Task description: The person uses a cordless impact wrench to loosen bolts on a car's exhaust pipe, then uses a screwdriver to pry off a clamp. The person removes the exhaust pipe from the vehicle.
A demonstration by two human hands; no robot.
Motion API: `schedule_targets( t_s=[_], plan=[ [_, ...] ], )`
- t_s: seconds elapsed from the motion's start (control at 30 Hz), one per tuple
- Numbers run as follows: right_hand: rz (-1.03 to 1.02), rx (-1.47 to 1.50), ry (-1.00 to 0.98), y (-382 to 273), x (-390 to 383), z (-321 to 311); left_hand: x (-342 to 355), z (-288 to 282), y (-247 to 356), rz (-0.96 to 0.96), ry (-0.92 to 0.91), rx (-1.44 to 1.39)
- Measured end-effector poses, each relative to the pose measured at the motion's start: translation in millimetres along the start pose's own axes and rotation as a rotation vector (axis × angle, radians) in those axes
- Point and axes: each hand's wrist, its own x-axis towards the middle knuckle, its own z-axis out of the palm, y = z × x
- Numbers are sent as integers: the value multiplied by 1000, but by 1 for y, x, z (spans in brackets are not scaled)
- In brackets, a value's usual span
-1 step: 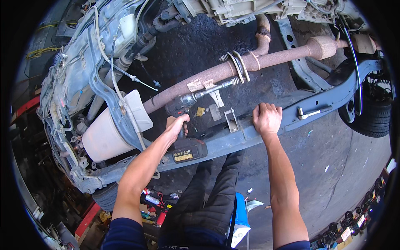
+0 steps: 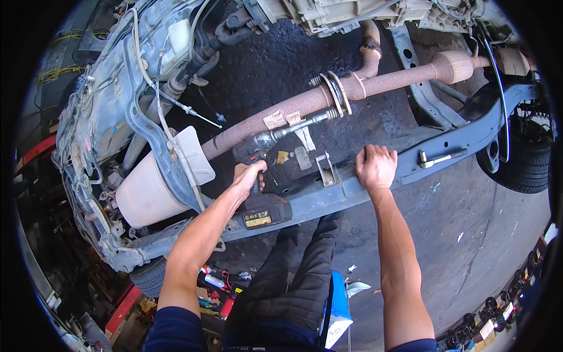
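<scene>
My left hand (image 2: pixel 251 175) is closed around the grip of a black cordless impact wrench (image 2: pixel 267 212). A long silver extension bar (image 2: pixel 293 128) runs from its nose up to a spring bolt (image 2: pixel 333 113) at the flange (image 2: pixel 340 94) of a rusty exhaust pipe (image 2: pixel 270 121). The extension's far end meets the bolt; how far the socket sits over it I cannot tell. My right hand (image 2: pixel 376 168) rests with curled fingers on the dark frame rail (image 2: pixel 319 201), gripping its upper edge. To the right of that hand, a ratchet (image 2: pixel 443 157) lies on the rail.
At the left is a pale muffler (image 2: pixel 153 190), with a loose cable (image 2: pixel 196 113) hanging above it. A small bracket (image 2: pixel 326 170) stands up from the rail. Tyres (image 2: pixel 522 155) show at the right. Tools and a blue container (image 2: pixel 337 299) are near my legs.
</scene>
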Motion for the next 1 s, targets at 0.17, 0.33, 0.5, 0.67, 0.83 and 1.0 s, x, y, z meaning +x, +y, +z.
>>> schedule_targets(
  t_s=[0.17,0.33,0.5,0.67,0.83,1.0],
  plan=[
    [-6,2,9,0,0,0,-1,-1,1,7,-10,3],
    [-5,-1,8,-1,0,-1,-3,-1,3,3,-11,5],
    [-1,2,1,-1,0,-1,-5,-2,3,-1,-14,-5],
    [3,11,6,0,0,-1,-6,-2,4,-1,-11,3],
    [12,31,8,1,0,-2,-10,-3,6,-1,-21,15],
    [19,41,21,0,0,-4,-15,-3,7,19,-72,8]
  ],
)
